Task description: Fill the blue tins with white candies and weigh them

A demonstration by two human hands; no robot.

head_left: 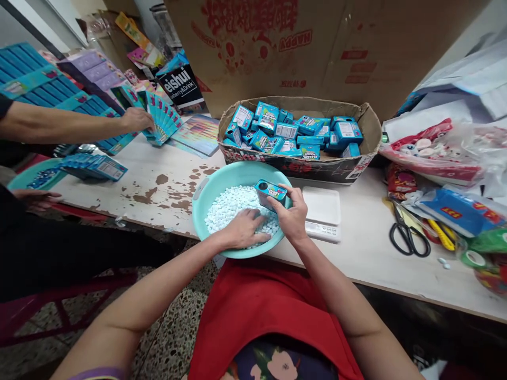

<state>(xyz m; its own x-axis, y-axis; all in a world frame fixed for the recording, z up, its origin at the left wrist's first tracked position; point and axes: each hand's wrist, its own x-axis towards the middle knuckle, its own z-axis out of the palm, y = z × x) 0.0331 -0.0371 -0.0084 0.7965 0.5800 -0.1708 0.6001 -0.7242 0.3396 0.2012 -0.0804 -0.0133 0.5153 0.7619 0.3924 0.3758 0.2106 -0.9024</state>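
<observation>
A turquoise basin point(201, 224) at the table's front edge holds many small pale candies point(226, 208). My left hand point(246, 230) rests palm down on these candies, its fingers stretched and apart, with their tips partly sunk among them. Over the basin's right side, my right hand point(293, 214) grips a small blue candy box point(271, 193) between thumb and fingers. A dark round hole shows in the top of this box. The box is held above the candies, close to my left hand's fingers.
Behind the basin stands a cardboard tray point(328, 166) of similar blue boxes. A white scale point(322, 214) sits to the right, then black scissors point(409, 232) and a yellow cutter point(441, 234). At left, a co-worker's hand point(138, 120) touches fanned blue packs point(160, 119).
</observation>
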